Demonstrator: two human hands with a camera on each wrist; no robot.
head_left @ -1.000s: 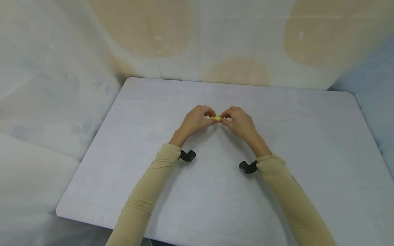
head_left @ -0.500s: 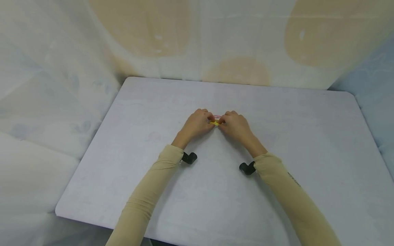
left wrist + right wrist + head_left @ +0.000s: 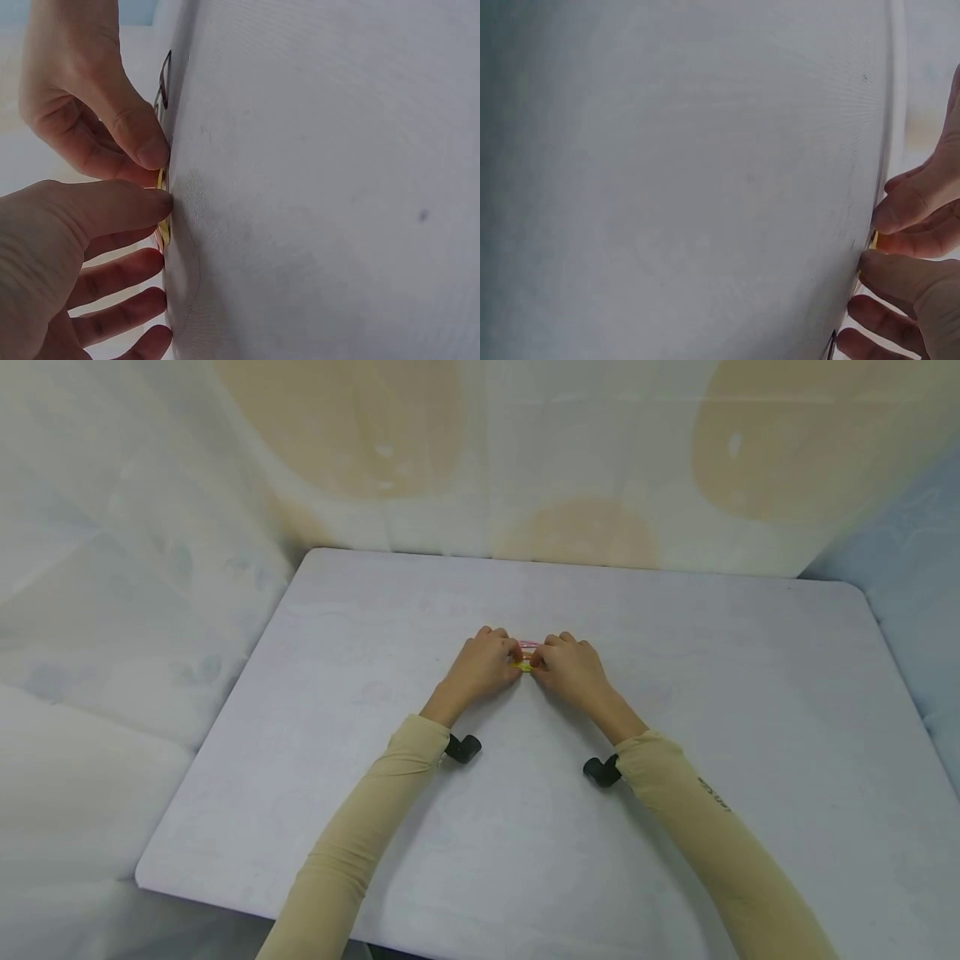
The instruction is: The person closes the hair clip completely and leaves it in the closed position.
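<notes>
While the white bench (image 3: 750, 710) carries it, a small yellow piece (image 3: 524, 666) lies near centre; the left hand (image 3: 480, 664) at nine o'clock and right hand (image 3: 573, 668) at three pinch it, seemingly pinning it flat, something pink (image 3: 528, 645) just beyond

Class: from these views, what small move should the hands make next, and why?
Probably press the yellow piece flat against the table: both the left hand and right hand pinch it there, thumbs meeting low on the surface.
</notes>
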